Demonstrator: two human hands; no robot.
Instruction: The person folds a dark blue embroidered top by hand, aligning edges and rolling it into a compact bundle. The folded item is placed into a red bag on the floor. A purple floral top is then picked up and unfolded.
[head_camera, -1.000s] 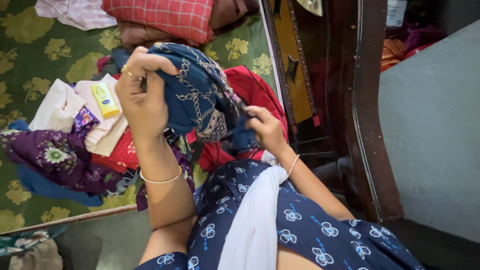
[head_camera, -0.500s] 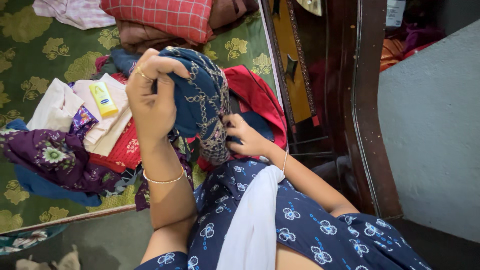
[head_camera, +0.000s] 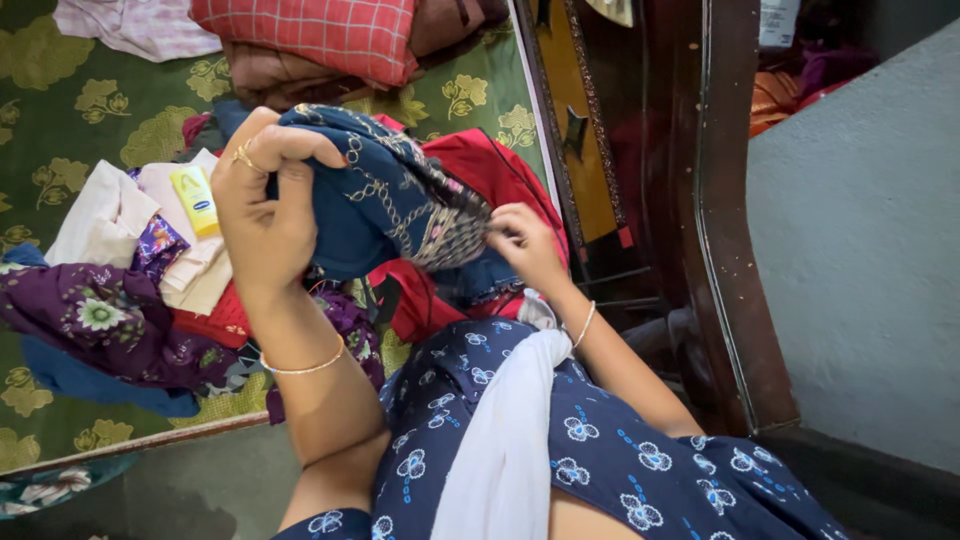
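A: Cloth status? Navy embroidered cloth (head_camera: 385, 195) is up over the clothes pile (head_camera: 150, 290), bunched in the left hand (head_camera: 262, 215), fist closed at 10 o'clock.

B: Right hand (head_camera: 525, 245) pinches its patterned edge at 3 o'clock. Prob. best she keeps the edge taut, w/ both grips firm.

left hand (head_camera: 262, 215) raised, clenched; right hand (head_camera: 527, 245) pinching

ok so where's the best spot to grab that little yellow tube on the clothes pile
Probably across the middle of the yellow tube, fingers on its two long sides, coming straight down from above. It lies flat on pale folded cloth, long axis running up-down in view, top face exposed. The left hand, just right of it, is full of blue embroidered cloth.
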